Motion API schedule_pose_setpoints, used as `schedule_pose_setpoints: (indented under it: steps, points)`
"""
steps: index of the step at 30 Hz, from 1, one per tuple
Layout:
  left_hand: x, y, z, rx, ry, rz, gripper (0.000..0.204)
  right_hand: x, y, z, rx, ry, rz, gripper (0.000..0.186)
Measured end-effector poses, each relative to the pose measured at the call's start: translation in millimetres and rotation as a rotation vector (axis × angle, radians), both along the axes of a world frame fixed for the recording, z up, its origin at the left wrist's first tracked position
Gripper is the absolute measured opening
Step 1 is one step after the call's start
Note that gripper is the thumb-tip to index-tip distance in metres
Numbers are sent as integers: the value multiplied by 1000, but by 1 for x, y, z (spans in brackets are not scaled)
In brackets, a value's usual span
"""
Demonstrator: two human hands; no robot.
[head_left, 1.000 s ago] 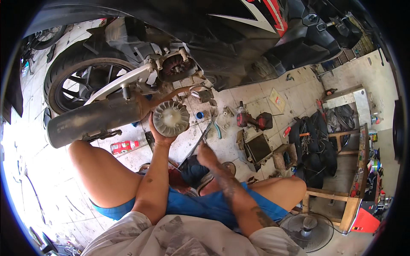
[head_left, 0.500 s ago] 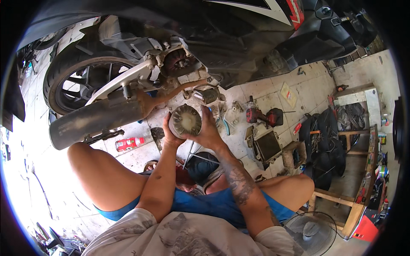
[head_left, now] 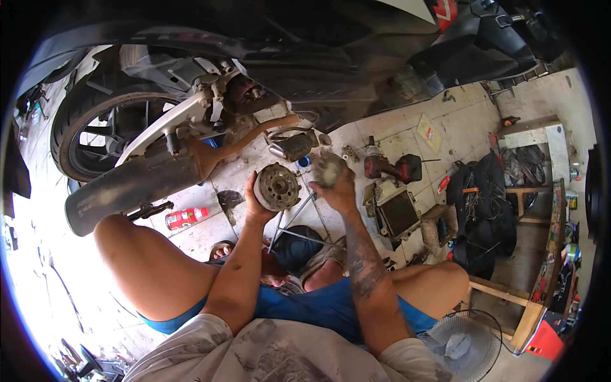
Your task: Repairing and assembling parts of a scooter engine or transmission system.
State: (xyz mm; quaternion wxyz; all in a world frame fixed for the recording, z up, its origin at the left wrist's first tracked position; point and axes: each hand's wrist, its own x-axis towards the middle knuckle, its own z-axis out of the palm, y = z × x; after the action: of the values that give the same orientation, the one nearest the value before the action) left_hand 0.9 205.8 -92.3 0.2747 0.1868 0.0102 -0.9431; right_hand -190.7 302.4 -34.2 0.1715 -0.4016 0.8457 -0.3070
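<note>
Metal wheel part [head_left: 277, 186], round and dirty, sits in the middle of the frame, gripped by the left hand [head_left: 256, 205]. Just right of it, the right hand [head_left: 337, 188] squeezes a grey rag [head_left: 327, 168]. The scooter's exhaust pipe [head_left: 130, 184] lies left.

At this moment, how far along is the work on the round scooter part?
Done: the engine side is open, tools lie on the floor. In hand: left hand holds the round metal part; right hand holds a pale piece beside it. Left: both remain off the scooter.
</note>
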Motion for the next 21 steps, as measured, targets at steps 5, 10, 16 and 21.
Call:
schedule_pose_setpoints:
  steps: [5, 10, 16, 21]
  points:
    - [-3, -10, 18, -18, 186, -70, 82, 4, 53, -52, 326, 125, -157, 92]
    - [-6, -15, 26, 173, 355, -12, 84, 25, 81, -87, 588, -96, -340, 113]
    - [-5, -14, 37, 45, 455, -84, 91, 23, 82, -92, 727, 142, -277, 123]
    - [-3, -22, 34, -108, 115, 22, 75, 10, 9, -33, 474, -399, -123, 100]
